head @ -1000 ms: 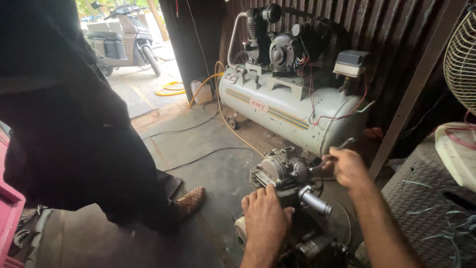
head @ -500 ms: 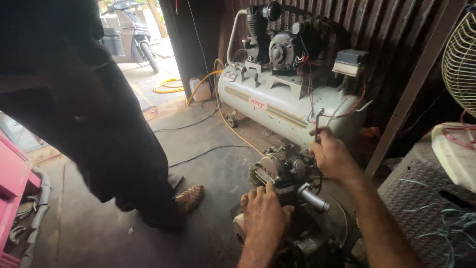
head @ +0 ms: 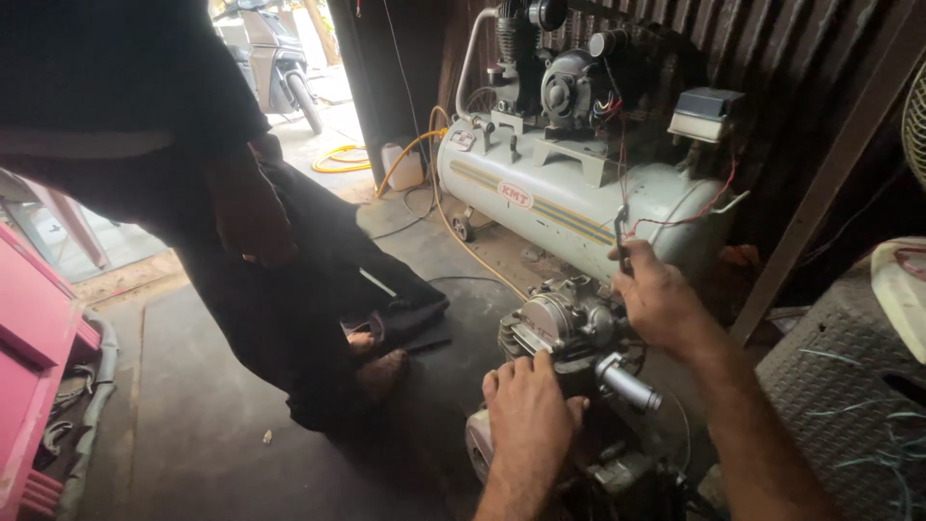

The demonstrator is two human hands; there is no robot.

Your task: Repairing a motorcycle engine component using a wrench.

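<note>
I'm bracing the small engine [head: 569, 323], sitting on the floor just in front of the compressor tank [head: 569, 207], with my left hand [head: 529, 420] flat on it, right hand [head: 661, 304] gripping a thin tool [head: 620, 236]; risking slipping off and skinning knuckles on the fins.

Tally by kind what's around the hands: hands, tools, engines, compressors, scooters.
Person's own hands: 2, left hand on the engine, right hand gripping the tool
Bystander's hand: 1
Thin metal tool: 1
Small engine: 1
Air compressor: 1
Scooter: 1
Total: 7
</note>
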